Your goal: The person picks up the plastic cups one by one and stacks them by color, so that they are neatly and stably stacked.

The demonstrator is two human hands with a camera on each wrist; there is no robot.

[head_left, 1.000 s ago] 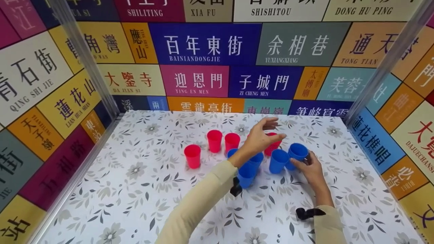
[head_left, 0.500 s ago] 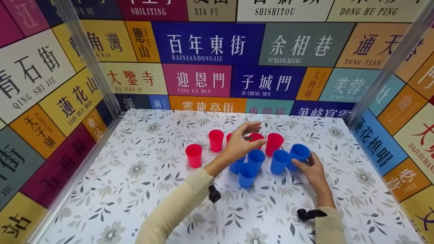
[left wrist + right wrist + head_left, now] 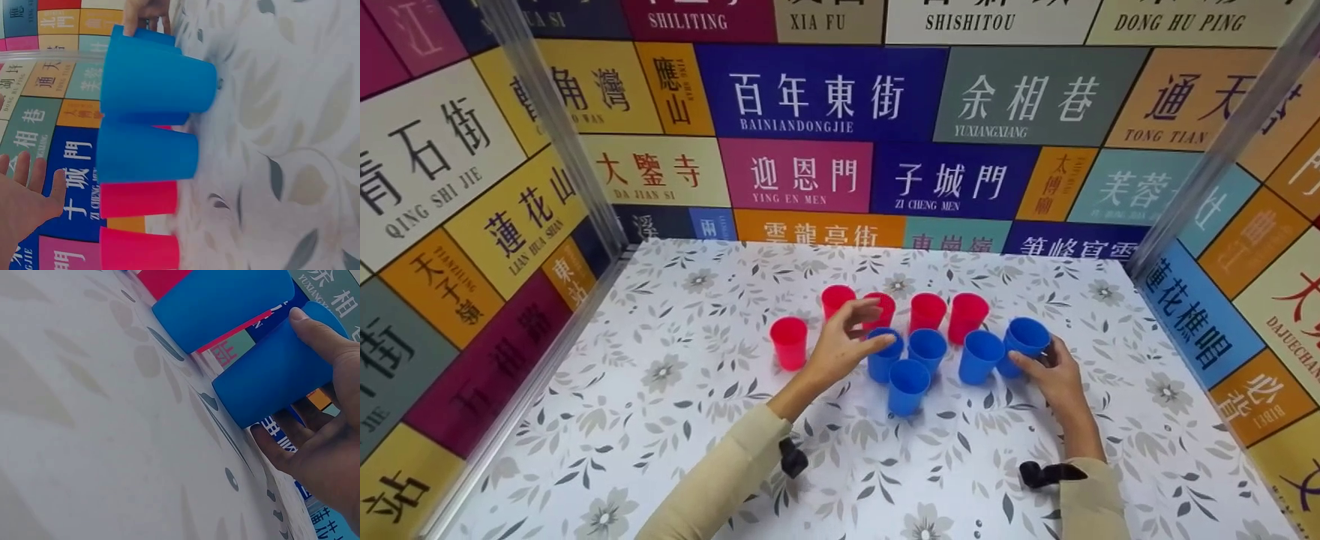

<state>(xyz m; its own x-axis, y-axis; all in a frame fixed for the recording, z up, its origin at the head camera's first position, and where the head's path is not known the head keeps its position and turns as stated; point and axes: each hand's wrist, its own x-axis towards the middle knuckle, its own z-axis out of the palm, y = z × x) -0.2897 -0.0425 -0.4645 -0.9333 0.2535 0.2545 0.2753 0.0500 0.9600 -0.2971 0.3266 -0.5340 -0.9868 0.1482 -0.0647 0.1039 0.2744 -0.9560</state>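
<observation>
My right hand [image 3: 1054,379] holds the rightmost blue cup [image 3: 1026,341], thumb on the near side and fingers round the far side. In the right wrist view, this blue cup [image 3: 275,371] stands upright on the table beside another blue cup [image 3: 225,306]. My left hand [image 3: 840,345] is raised at the left of the blue cups, thumb apart from its gently bent fingers, holding nothing. It hides parts of two red cups behind it. Three blue cups cluster in the middle, the front one [image 3: 908,386] nearest me. In the left wrist view the left hand [image 3: 31,194] is apart from the cups.
Several red cups stand behind the blue ones, such as the far right red cup [image 3: 968,319]; a separate red cup [image 3: 789,343] is at the left. White floral cloth [image 3: 660,442] covers the table. Printed panels [image 3: 817,90] enclose the back and sides.
My left hand has moved left, from above the right-hand red cups to the left of the blue cluster, uncovering cups there. The right hand keeps its hold on the rightmost blue cup.
</observation>
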